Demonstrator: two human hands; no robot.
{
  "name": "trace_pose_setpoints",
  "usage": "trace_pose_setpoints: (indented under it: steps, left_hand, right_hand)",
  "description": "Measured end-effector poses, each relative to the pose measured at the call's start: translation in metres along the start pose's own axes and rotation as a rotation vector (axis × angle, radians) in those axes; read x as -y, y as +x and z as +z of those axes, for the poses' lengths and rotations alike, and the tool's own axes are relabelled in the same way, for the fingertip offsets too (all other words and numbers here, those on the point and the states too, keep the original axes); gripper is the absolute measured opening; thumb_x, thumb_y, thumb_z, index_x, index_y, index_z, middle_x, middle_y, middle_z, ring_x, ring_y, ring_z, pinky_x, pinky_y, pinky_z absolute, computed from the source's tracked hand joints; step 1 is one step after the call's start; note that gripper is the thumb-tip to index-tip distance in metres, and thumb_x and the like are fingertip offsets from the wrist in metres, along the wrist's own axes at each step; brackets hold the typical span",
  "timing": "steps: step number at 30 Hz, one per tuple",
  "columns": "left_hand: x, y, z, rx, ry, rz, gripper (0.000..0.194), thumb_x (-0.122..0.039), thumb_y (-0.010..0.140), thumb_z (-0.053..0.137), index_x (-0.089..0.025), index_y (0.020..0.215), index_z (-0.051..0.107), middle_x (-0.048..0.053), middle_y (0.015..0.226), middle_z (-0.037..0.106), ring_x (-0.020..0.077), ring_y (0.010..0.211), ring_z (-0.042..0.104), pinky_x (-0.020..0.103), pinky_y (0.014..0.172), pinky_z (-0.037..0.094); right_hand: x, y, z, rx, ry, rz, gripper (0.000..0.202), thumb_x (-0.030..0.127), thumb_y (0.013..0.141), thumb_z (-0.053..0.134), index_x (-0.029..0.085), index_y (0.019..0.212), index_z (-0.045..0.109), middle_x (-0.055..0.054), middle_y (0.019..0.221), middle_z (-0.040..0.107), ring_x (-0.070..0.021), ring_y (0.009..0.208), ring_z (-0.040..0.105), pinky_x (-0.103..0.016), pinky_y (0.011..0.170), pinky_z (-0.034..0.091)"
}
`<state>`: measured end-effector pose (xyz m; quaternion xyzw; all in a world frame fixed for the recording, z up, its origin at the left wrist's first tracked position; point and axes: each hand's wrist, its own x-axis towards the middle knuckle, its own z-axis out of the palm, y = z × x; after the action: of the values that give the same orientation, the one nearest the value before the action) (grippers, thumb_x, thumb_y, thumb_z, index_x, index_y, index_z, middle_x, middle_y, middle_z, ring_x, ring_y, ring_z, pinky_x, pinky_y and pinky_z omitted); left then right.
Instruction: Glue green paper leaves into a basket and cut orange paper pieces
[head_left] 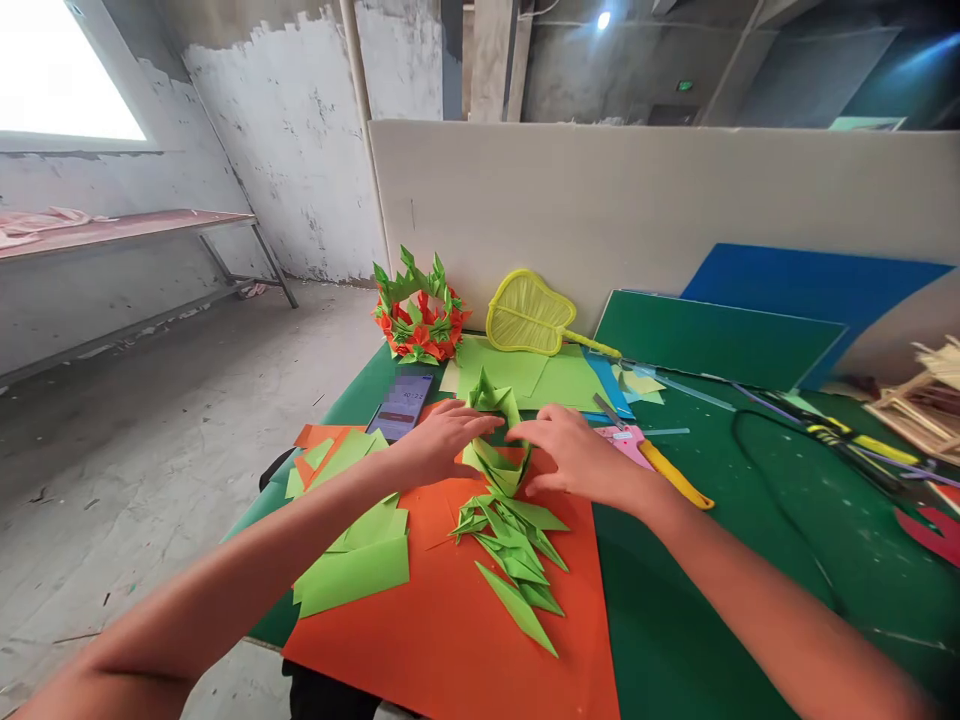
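Left hand (442,442) and right hand (570,452) cupped around green paper ring (501,470), one per side, fingers curved and part open, palms mostly down. Fingertips at or right by the ring's edges; can't tell how firmly either grips. Ring sits between the hands at the far part of orange sheet (450,640), made of folded pointed pieces, one point sticking up at its far side. Just nearer the person: pile of folded green pieces (517,545), on the orange sheet, one long piece lying at its near end. Left of that, flat green paper pieces (356,575), overlapping the orange sheet, with small orange scraps (311,437) beyond. Phone (403,405) past the left hand, screen lit. Behind it, green-and-orange paper ring (421,325) stands at the table corner. Beyond the hands, light green sheets (559,378) with yellow fan (529,312) leaning behind. Pink tool (628,443) and yellow handle (679,478) right of the right hand, on green tabletop (675,600). Green board (720,335) and blue sheet (810,285) lean at back right.
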<state>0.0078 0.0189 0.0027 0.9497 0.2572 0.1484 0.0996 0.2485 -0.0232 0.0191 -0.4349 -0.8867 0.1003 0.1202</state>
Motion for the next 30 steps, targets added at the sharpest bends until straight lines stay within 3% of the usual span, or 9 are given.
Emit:
trace_pose_setpoints:
  steps: [3,6,8,13,18,21,25,27,30]
  left_hand:
    - [0.006,0.004,-0.005,0.052,0.024,0.018,0.04,-0.03,0.081,0.069,-0.023,0.119,0.059,0.008,0.115,0.067,0.023,0.104,0.062,0.05,0.11,0.025]
    - [0.009,0.004,-0.012,0.066,0.056,0.048,0.013,-0.031,0.086,0.062,-0.022,0.094,0.067,0.003,0.094,0.071,0.0186,0.088,0.064,0.044,0.108,0.029]
    - [0.011,0.002,-0.014,0.035,0.078,0.034,0.014,-0.033,0.088,0.06,-0.021,0.091,0.067,0.003,0.086,0.07,0.0181,0.082,0.063,0.041,0.102,0.035]
    - [0.011,-0.005,-0.011,0.007,0.111,-0.049,0.025,-0.035,0.092,0.051,-0.019,0.104,0.065,0.007,0.087,0.068,0.0208,0.083,0.061,0.035,0.084,0.043]
    - [0.004,-0.01,-0.008,0.043,0.172,-0.04,0.044,-0.047,0.085,0.06,-0.023,0.122,0.055,0.007,0.097,0.068,0.0223,0.09,0.062,0.041,0.099,0.033]
    - [0.004,-0.012,-0.006,0.064,0.251,-0.083,0.032,-0.034,0.087,0.06,-0.022,0.116,0.057,0.006,0.089,0.068,0.0226,0.089,0.062,0.041,0.099,0.032]
    - [0.005,-0.013,-0.006,0.004,0.272,-0.118,0.024,-0.017,0.087,0.054,-0.02,0.111,0.057,0.007,0.089,0.068,0.0228,0.093,0.062,0.042,0.1,0.032]
    - [0.005,-0.012,-0.01,-0.026,0.25,-0.09,0.022,-0.012,0.088,0.05,-0.02,0.106,0.058,0.007,0.092,0.068,0.0226,0.098,0.061,0.047,0.106,0.025]
    - [0.004,-0.012,-0.017,-0.055,0.206,-0.041,0.02,-0.011,0.089,0.046,-0.021,0.1,0.06,0.007,0.101,0.067,0.0219,0.105,0.059,0.053,0.111,0.011]
  right_hand:
    - [-0.013,0.011,-0.002,0.054,-0.107,-0.109,0.024,0.031,0.075,0.073,0.026,0.098,0.069,-0.004,0.092,0.07,-0.0245,0.094,0.05,-0.037,0.079,0.033]
    - [-0.019,0.015,-0.004,0.024,-0.2,-0.131,0.006,0.028,0.081,0.068,0.024,0.079,0.072,-0.003,0.077,0.07,-0.0228,0.086,0.05,-0.037,0.074,0.029]
    - [-0.02,0.013,-0.007,-0.015,-0.243,-0.11,0.014,0.029,0.083,0.066,0.023,0.072,0.071,-0.003,0.071,0.069,-0.0217,0.083,0.049,-0.036,0.072,0.028]
    - [-0.021,0.003,-0.004,-0.061,-0.291,-0.044,0.018,0.034,0.083,0.066,0.023,0.071,0.073,-0.004,0.065,0.066,-0.0207,0.077,0.049,-0.035,0.067,0.027]
    - [-0.018,-0.002,0.012,-0.038,-0.269,-0.017,0.017,0.036,0.083,0.067,0.022,0.08,0.075,-0.005,0.07,0.069,-0.022,0.079,0.051,-0.036,0.069,0.03]
    - [-0.018,-0.004,0.017,-0.05,-0.255,0.009,0.018,0.037,0.084,0.066,0.022,0.083,0.075,-0.005,0.074,0.071,-0.0227,0.08,0.052,-0.036,0.07,0.031]
    - [-0.017,-0.006,0.012,-0.052,-0.193,0.01,0.017,0.037,0.084,0.065,0.023,0.086,0.075,-0.005,0.075,0.071,-0.0234,0.082,0.053,-0.037,0.072,0.034]
    - [-0.018,-0.007,0.003,-0.08,-0.124,-0.011,0.016,0.038,0.082,0.067,0.025,0.089,0.074,-0.005,0.085,0.071,-0.023,0.086,0.054,-0.037,0.076,0.037]
    - [-0.021,-0.009,-0.011,-0.193,-0.037,-0.005,0.015,0.04,0.077,0.071,0.027,0.085,0.072,-0.005,0.117,0.063,-0.0252,0.105,0.052,-0.039,0.086,0.041]
